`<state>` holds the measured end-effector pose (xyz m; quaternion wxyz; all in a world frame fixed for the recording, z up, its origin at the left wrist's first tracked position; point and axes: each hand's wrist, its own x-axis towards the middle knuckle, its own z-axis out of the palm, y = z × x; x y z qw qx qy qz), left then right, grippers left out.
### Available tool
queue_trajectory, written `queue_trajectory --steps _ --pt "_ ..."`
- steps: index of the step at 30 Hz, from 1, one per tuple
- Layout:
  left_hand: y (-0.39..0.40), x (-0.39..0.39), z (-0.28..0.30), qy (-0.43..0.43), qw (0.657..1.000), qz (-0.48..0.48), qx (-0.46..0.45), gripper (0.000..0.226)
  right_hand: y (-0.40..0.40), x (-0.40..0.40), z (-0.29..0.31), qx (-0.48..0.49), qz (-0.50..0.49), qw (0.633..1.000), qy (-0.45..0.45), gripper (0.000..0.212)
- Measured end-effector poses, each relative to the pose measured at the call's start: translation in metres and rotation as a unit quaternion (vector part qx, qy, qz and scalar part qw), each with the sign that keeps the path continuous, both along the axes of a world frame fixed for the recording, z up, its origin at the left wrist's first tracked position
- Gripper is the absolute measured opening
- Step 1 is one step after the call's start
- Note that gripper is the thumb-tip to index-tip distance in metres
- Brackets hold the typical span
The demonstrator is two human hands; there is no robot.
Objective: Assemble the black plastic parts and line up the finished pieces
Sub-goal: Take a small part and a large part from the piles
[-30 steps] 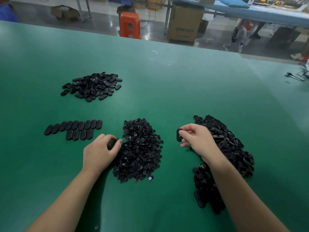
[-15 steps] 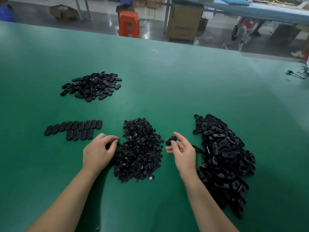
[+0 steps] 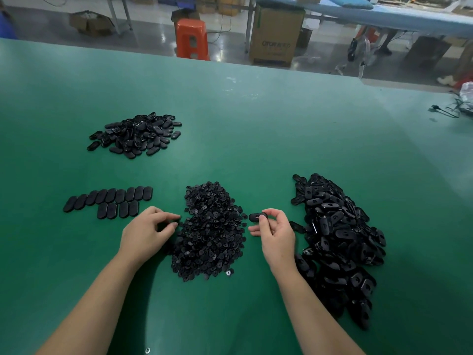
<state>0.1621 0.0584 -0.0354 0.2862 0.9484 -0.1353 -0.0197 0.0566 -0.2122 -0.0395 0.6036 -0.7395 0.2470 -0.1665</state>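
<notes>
Our right hand (image 3: 277, 234) is pinching one black oval plastic shell (image 3: 257, 217) between thumb and fingertips, holding it up just right of the middle heap of small round black plastic pieces (image 3: 211, 231). Our left hand (image 3: 147, 230) has its fingers curled at that heap's left edge, thumb and forefinger nearly closed; we can't tell if anything's in there. The big pile of loose black oval shells (image 3: 337, 242) sits right on the green table (image 3: 256, 124), and the lined-up finished black ovals (image 3: 110, 202) lie left, with another black heap (image 3: 137, 134) farther back.
</notes>
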Motion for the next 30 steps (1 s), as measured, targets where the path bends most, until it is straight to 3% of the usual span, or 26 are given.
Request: queue_trajectory --steps 9,14,18,23,30 --pt "-0.003 0.013 0.006 0.068 0.998 0.007 0.005 0.019 0.000 0.001 -0.002 0.018 0.008 1.000 -0.004 0.005" --pt "-0.017 0.012 0.011 0.055 0.992 0.042 -0.106 0.018 -0.001 0.001 -0.004 0.029 0.010 0.999 -0.006 0.008" --pt "-0.057 -0.001 0.028 0.053 0.980 -0.020 -0.192 0.020 -0.001 0.001 -0.005 0.038 0.014 0.999 -0.009 0.010" --pt "-0.115 -0.019 0.044 0.039 0.967 -0.125 -0.217 0.019 -0.002 0.001 -0.005 0.045 0.011 0.999 -0.021 0.010" --pt "-0.155 -0.029 0.045 0.114 0.946 -0.113 -0.282 0.017 -0.003 0.001 -0.006 0.036 0.011 0.999 -0.034 0.008"
